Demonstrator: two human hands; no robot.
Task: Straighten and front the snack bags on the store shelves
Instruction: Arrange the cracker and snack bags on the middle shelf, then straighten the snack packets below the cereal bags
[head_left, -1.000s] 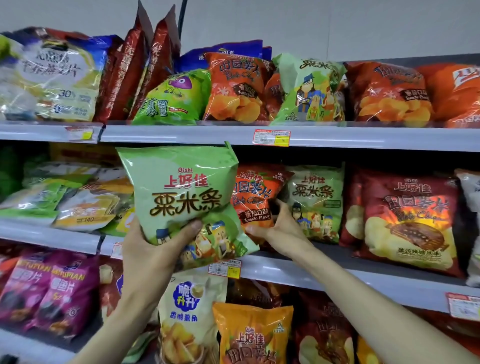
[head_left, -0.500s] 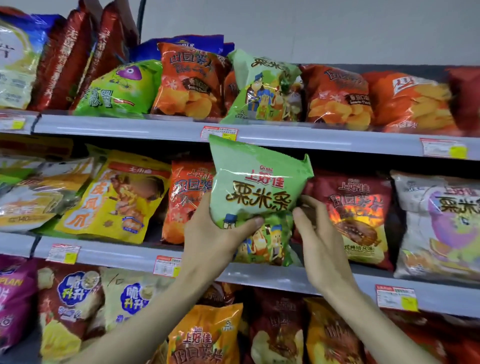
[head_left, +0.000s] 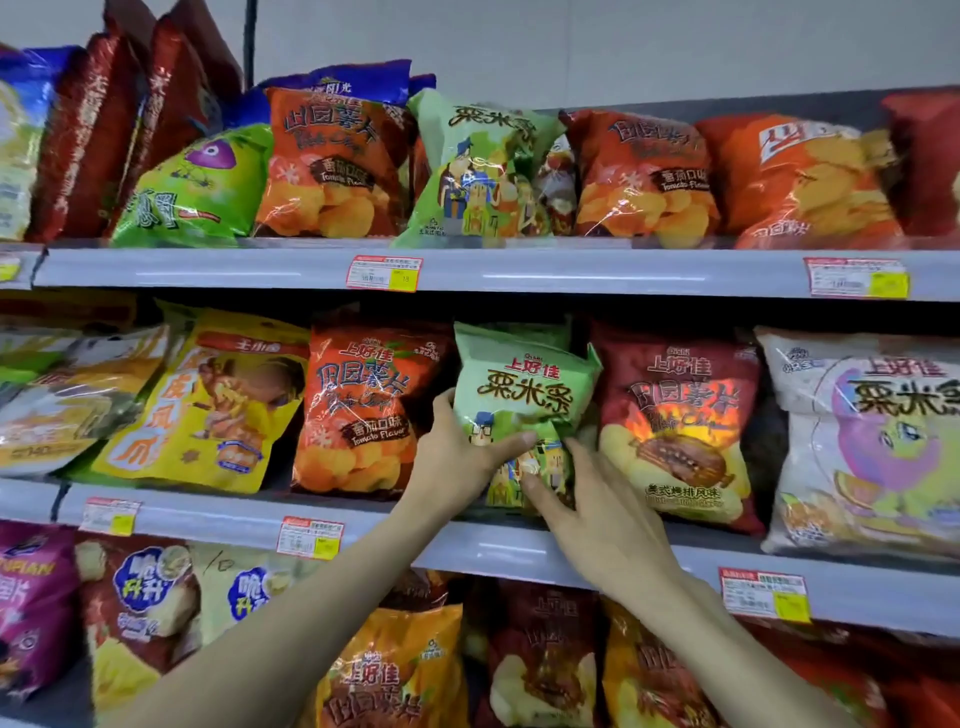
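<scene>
Your left hand (head_left: 457, 452) grips the pale green, crinkly foil snack bag (head_left: 524, 395) by its lower left edge. The thumb lies across the printed front and the fingers are tucked behind, out of sight. Your right hand (head_left: 597, 519) comes in from below and to the right. Its fingers are spread and fairly straight, pressing on the bag's lower front and bottom right corner. It has no closed grasp that shows.

The bag stands roughly upright with its top leaning a little left and its label facing you. Its base is hidden behind your hands, so whether it rests on the grey metal middle shelf (head_left: 218, 522) cannot be told.

It sits in the gap between two neighbours:
- To the left is an orange tomato-flavour crisp bag (head_left: 363, 410), just beside your left hand.
- To the right is a dark red crisp bag with a grilled-meat picture (head_left: 680, 410), touching the green bag's right edge.

Further left a yellow bag (head_left: 208, 400) leans back. Far right stands a white bag with a purple cartoon figure (head_left: 862, 441).

On the grey top shelf (head_left: 234, 267) a matching pale green bag (head_left: 478, 166) stands among orange ones. Red-and-yellow price tags (head_left: 310, 538) are clipped along the shelf rails.
</scene>
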